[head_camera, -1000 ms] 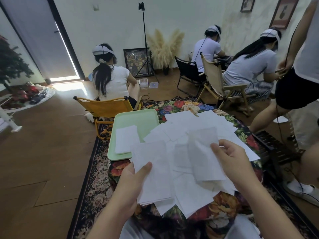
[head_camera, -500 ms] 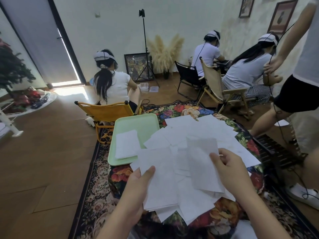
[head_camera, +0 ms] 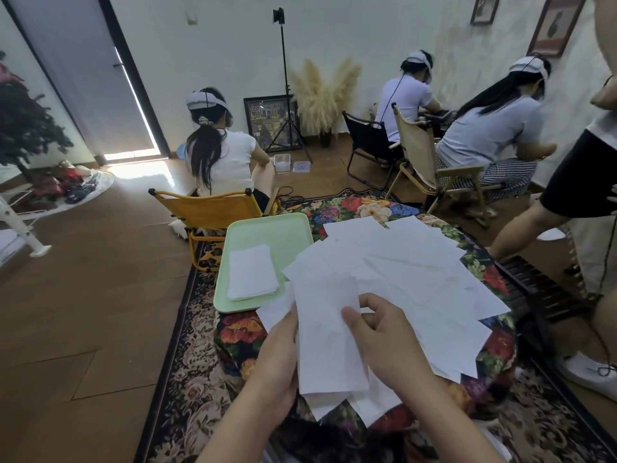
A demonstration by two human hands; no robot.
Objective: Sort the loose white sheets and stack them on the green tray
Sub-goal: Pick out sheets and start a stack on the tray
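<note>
Hands [head_camera: 334,349], two, on one bundle [head_camera: 329,342]

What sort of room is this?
Probably a lived-in room set up for recording tasks: several people in head straps sit on folding chairs, a tripod stands by the wall, and framed pictures hang above.
</note>
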